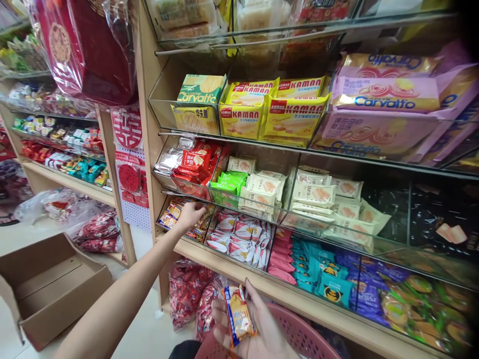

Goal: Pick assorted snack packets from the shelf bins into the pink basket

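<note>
My left hand (pixel 190 215) reaches from the lower left into a clear bin of small orange-and-blue wrapped snack packets (pixel 172 209). It is at the packets, and its fingertips are mostly hidden behind the hand, so whether it grips one cannot be made out. Lower down, my right hand (pixel 264 326) is palm up, its fingers curled around an orange-and-blue snack packet (pixel 239 314). That packet lies across the palm, printed side up, above a pink plastic basket (pixel 299 329).
Shelf bins hold red-and-white packets (pixel 241 232), teal packets (pixel 333 279), cream packets (pixel 314 192) and yellow KAMAN boxes (pixel 295 119). An open cardboard box (pixel 56 284) stands on the floor at left. Bagged red sweets (pixel 187 289) sit under the shelf's wooden edge (pixel 217 257).
</note>
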